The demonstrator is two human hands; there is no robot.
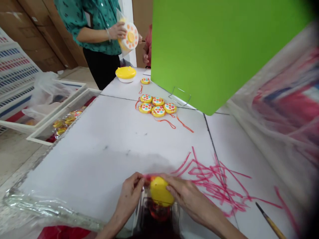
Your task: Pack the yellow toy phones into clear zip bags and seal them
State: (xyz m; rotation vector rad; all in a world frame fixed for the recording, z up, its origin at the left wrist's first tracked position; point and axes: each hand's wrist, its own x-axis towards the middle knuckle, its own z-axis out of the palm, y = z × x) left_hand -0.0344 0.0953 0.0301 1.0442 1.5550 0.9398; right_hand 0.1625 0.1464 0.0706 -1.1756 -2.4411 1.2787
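My right hand point(186, 196) grips a round yellow toy point(160, 191) by its right side, close to the table's front edge. Its plain yellow face shows, with an orange-red part at its upper left. My left hand point(132, 191) is closed, thumb against forefinger, at the end of a thin pink strip point(152, 175) that runs behind the toy's top. Below the toy lies a clear plastic piece point(141, 215) over something dark; I cannot make out its kind. Right of my hands lies a loose heap of pink strips point(219, 186).
Several yellow toys with dotted faces point(159, 111) and orange cords sit mid-table. Behind them stands a green board point(211, 49). A brush-like tool point(270, 220) lies at right. A co-worker point(99, 36) holds a bagged toy beyond a yellow-lidded box point(126, 73). White crates point(40, 139) stand left.
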